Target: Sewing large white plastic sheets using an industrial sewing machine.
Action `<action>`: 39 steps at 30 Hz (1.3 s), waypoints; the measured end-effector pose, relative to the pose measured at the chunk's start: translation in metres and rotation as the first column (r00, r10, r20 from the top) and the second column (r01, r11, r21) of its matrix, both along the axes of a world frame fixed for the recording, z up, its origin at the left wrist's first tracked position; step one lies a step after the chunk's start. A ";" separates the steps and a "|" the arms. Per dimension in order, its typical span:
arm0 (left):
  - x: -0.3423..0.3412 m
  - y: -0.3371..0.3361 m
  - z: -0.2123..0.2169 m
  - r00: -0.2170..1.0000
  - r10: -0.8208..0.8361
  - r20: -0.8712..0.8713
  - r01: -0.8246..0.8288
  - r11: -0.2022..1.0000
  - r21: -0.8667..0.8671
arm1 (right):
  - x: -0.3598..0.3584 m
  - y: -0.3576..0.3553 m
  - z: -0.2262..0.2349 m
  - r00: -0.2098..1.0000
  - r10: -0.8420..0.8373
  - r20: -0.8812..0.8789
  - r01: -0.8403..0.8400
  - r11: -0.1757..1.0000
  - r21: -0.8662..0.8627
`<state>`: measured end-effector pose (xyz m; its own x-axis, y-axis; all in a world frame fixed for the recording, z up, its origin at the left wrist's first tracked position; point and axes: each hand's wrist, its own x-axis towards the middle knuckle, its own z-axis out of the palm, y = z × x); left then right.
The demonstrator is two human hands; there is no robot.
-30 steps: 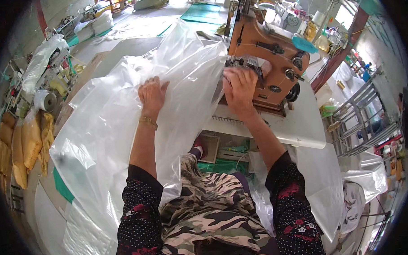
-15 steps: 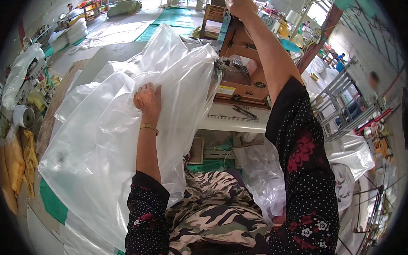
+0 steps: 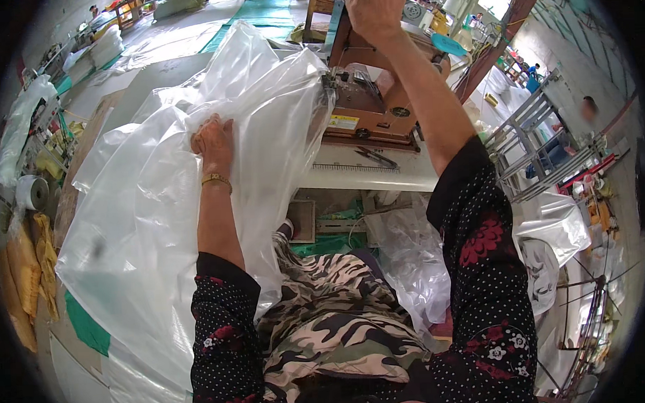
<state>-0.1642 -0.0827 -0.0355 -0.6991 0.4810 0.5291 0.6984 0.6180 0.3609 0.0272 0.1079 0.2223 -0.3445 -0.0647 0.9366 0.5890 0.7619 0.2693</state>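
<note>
A large sheet of clear, milky plastic point(image 3: 134, 208) spreads in folds over the left of the worktable and hangs down toward my lap. My left hand point(image 3: 212, 143) has its fingers curled over a gathered fold of it. The sheet's right edge runs up to the head end of a brown sewing machine point(image 3: 398, 131). Above that machine my right arm is stretched out, and my right hand point(image 3: 378, 11) is closed at its top. The upper picture edge cuts off part of those fingers, so what they pinch is hidden.
Small dark snips point(image 3: 376, 157) lie by a ruler scale point(image 3: 357, 169) on the table's front edge. Crumpled clear plastic point(image 3: 409, 248) hangs beneath the table at right. A metal rack point(image 3: 534, 148) stands to the right; a white roll point(image 3: 34, 192) is at far left.
My view has shifted slightly, so the table and both hands sit higher or farther left. My left hand stays on the plastic sheet, and my right hand remains above the machine.
</note>
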 end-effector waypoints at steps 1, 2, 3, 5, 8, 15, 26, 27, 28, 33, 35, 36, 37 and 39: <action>-0.004 0.002 0.001 1.000 -0.001 -0.009 0.001 1.000 0.004 | 0.004 -0.004 -0.001 0.989 0.129 -0.066 -0.127 0.992 0.025; -0.005 0.008 0.003 1.000 0.001 -0.005 -0.001 1.000 -0.021 | 0.007 0.007 -0.006 1.000 -0.016 -0.024 0.020 0.984 0.179; -0.007 0.013 0.006 1.000 0.004 -0.003 -0.004 0.999 -0.046 | 0.009 0.015 -0.016 0.999 -0.022 -0.034 0.028 0.983 0.183; -0.011 0.015 0.009 0.999 0.023 0.028 -0.021 0.998 -0.065 | 0.008 0.007 -0.031 0.985 0.171 0.006 -0.171 0.981 0.094; -0.009 0.010 0.011 0.998 0.062 0.030 -0.058 0.993 -0.106 | 0.015 0.002 -0.032 0.990 -0.058 0.126 0.053 0.998 0.045; 0.014 -0.065 0.001 0.998 -0.060 0.027 0.062 0.996 -0.071 | 0.075 -0.047 -0.094 0.879 0.476 -0.005 -0.462 0.850 -0.253; 0.115 -0.080 0.080 0.891 -0.060 -0.450 0.166 0.966 0.200 | 0.085 -0.147 -0.329 0.691 0.629 -0.357 -0.272 -0.231 -0.934; 0.142 -0.086 0.071 0.954 -0.216 -0.210 0.276 0.905 0.323 | 0.075 -0.153 -0.335 0.523 0.682 -0.512 -0.367 -0.362 -0.857; 0.179 -0.095 0.073 0.914 -0.365 0.179 0.301 0.904 0.305 | 0.064 -0.158 -0.344 0.330 0.694 -0.640 -0.431 -0.493 -0.756; 0.255 -0.159 -0.049 0.376 -0.634 0.676 0.738 0.646 0.195 | 0.000 -0.210 -0.399 -0.038 0.405 -0.913 -0.525 -0.786 -0.327; 0.265 -0.185 -0.073 0.447 -0.673 0.589 0.689 0.679 0.253 | -0.011 -0.236 -0.377 -0.133 0.311 -0.941 -0.433 -0.872 -0.227; 0.266 -0.187 -0.078 0.460 -0.568 0.683 0.548 0.786 0.285 | -0.034 -0.237 -0.348 -0.178 0.260 -0.949 -0.406 -0.898 -0.170; 0.264 -0.197 -0.090 0.450 -0.450 0.772 0.373 0.879 0.295 | -0.044 -0.240 -0.330 -0.218 0.209 -0.953 -0.360 -0.925 -0.121; 0.245 -0.256 -0.151 0.657 -0.483 0.579 0.428 0.871 0.241 | -0.067 -0.234 -0.277 -0.307 0.100 -0.946 -0.282 -0.959 -0.010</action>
<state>0.0804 -0.3386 -0.1868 -0.5817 0.8040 0.1232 0.4995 0.2335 0.8343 -0.0401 -0.1258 -0.0544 -0.7272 0.2749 0.6289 -0.6407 -0.6005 -0.4784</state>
